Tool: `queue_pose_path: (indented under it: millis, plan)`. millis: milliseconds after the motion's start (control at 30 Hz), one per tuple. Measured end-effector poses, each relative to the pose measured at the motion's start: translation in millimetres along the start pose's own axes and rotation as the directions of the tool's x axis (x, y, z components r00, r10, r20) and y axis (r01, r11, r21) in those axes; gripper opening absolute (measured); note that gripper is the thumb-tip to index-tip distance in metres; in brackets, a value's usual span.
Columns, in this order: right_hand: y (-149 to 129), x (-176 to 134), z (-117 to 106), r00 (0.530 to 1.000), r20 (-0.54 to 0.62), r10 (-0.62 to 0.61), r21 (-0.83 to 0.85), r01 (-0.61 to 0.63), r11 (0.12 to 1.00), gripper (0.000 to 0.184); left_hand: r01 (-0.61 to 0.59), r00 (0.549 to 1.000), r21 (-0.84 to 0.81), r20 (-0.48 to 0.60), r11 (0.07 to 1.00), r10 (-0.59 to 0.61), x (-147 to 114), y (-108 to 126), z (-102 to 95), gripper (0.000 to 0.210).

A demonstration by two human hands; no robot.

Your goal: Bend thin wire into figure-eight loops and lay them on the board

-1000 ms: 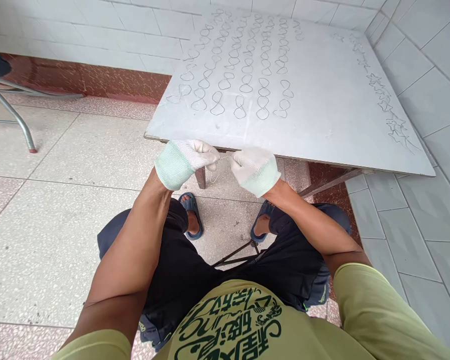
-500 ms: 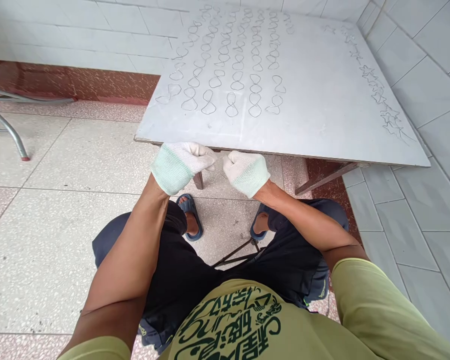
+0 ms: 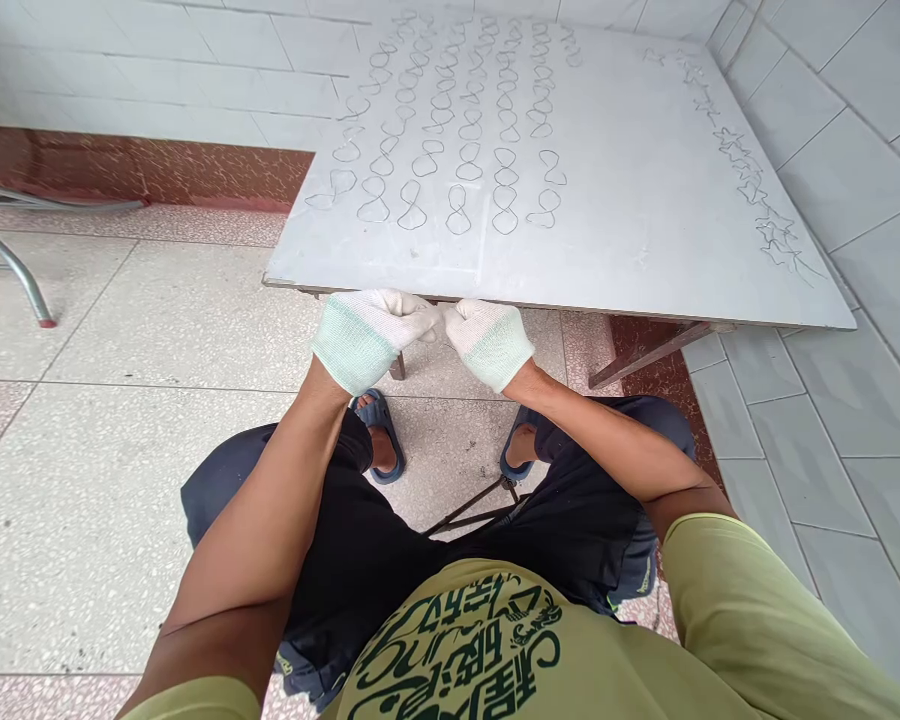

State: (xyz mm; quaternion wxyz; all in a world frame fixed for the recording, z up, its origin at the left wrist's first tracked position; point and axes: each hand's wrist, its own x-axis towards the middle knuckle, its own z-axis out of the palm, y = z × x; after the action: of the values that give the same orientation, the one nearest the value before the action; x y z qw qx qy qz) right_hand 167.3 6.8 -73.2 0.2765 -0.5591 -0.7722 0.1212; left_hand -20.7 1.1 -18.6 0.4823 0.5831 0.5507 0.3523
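Both of my hands wear white knit gloves with pale green cuffs, and they meet at the table's front edge. My left hand is closed in a pinch, its fingertips pressed close to the other glove. My right hand is closed too, its knuckles against the left fingertips. A thin wire is pinched between them, mostly hidden by the gloves and too fine to follow against the floor. Beyond the hands, several figure-eight wire loops lie in rows on the white tabletop.
Several star-shaped wire pieces lie in a line along the table's right side. Tiled walls stand behind and to the right. A metal chair leg is at the far left. My sandalled feet rest on the speckled floor.
My left hand has moved slightly right, closing the gap to the right hand so that the gloves now touch. The wire between them shows less. The view has shifted slightly.
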Motion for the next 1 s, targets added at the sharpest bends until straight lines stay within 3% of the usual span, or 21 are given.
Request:
queue_pose_path:
  millis: [167, 300, 500, 733, 867, 1000]
  plan:
    - [-14, 3, -18, 0.987, 0.079, 0.141, 0.159, -0.152, 0.975, 0.043, 0.01, 1.0, -0.105, 0.012, 0.994, -0.008, 9, -12, -3.7, 0.025]
    - [-18, 7, -33, 0.961, 0.183, 0.206, 0.352, -0.26, 0.899, 0.041, -0.01, 1.0, -0.144, 0.022, 0.99, 0.013, 14, -15, -7.9, 0.023]
    - [-15, 9, -40, 0.949, 0.27, 0.163, 0.536, -0.288, 0.794, 0.032, -0.006, 0.998, -0.117, 0.058, 0.993, 0.013, 13, -12, -11.7, 0.02]
    - [-19, 10, -55, 0.927, 0.354, 0.127, 0.58, -0.324, 0.747, 0.033, 0.0, 1.0, -0.122, 0.02, 0.993, 0.003, 13, -14, -12.5, 0.02]
    - [-18, 10, -57, 0.93, 0.354, 0.102, 0.583, -0.305, 0.753, 0.038, 0.003, 0.998, -0.152, 0.066, 0.988, 0.007, 16, -16, -12.4, 0.025]
    - [-22, 9, -59, 0.919, 0.375, 0.123, 0.627, -0.35, 0.696, 0.039, 0.014, 0.997, -0.168, 0.077, 0.986, -0.001, 16, -13, -11.5, 0.028]
